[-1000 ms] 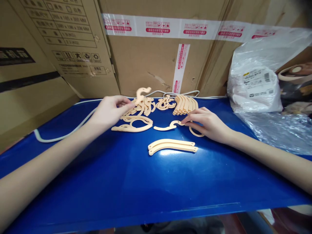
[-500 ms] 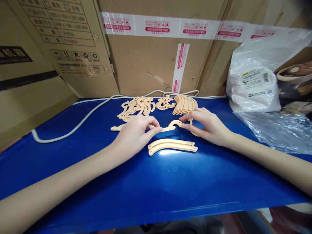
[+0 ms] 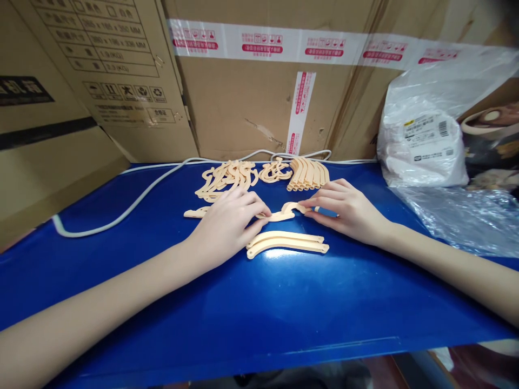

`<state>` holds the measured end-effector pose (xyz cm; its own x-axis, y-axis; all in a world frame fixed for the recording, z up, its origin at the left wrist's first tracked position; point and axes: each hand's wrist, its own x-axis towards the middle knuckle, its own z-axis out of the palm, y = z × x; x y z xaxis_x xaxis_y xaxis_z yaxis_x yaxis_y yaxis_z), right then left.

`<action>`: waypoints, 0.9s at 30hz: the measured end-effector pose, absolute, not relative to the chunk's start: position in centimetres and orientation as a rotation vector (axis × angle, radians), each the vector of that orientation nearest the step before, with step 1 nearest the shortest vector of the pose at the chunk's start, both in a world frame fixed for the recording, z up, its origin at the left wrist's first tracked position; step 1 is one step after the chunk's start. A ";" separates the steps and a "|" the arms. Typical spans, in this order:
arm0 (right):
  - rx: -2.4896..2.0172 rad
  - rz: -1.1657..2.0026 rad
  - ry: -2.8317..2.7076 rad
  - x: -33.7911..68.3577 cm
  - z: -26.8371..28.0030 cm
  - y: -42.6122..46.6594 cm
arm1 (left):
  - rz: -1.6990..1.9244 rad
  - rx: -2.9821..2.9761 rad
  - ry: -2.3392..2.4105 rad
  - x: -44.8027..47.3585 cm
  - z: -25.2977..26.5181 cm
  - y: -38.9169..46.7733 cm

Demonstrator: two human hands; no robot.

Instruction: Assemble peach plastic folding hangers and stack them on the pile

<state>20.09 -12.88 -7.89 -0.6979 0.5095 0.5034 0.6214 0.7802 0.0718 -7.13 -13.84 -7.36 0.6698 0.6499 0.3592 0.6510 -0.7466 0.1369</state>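
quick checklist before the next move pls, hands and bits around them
1. Left hand's grip: ok, pinching the left part of the pale hook piece.
2. Right hand's grip: ok, fingertips closed at the right part.
3. Single piece between the hands: cannot tell, there may be two overlapping.
4. Two curved strips together: ok, side by side in front of the hook piece.
5. White cord away from both hands: ok, it runs left of and behind them.
6. Plastic bag away from the right hand: ok, farther right.
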 end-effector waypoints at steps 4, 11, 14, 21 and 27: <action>-0.845 -0.362 -2.555 20.2 -7.9 -12.8 | -0.511 -2.899 -0.989 -7.4 -7.0 -13.9; -0.839 -0.321 -2.596 20.4 -8.0 -12.7 | -0.437 -2.909 -1.008 -7.6 -7.0 -14.1; -0.877 -0.272 -2.605 20.4 -8.0 -12.9 | -0.412 -2.889 -0.966 -7.7 -7.1 -14.0; -0.931 -0.214 -2.613 20.3 -7.7 -13.0 | -0.370 -2.792 -0.880 -7.8 -7.5 -13.7; -0.937 -0.206 -2.619 20.5 -7.9 -12.8 | -0.375 -2.743 -0.856 -7.8 -7.9 -13.5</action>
<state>20.47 -12.81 -7.88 -0.7196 0.5862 0.3722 0.6373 0.7704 0.0186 -7.83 -13.50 -7.92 0.7953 0.5195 0.3126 0.5820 -0.7985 -0.1536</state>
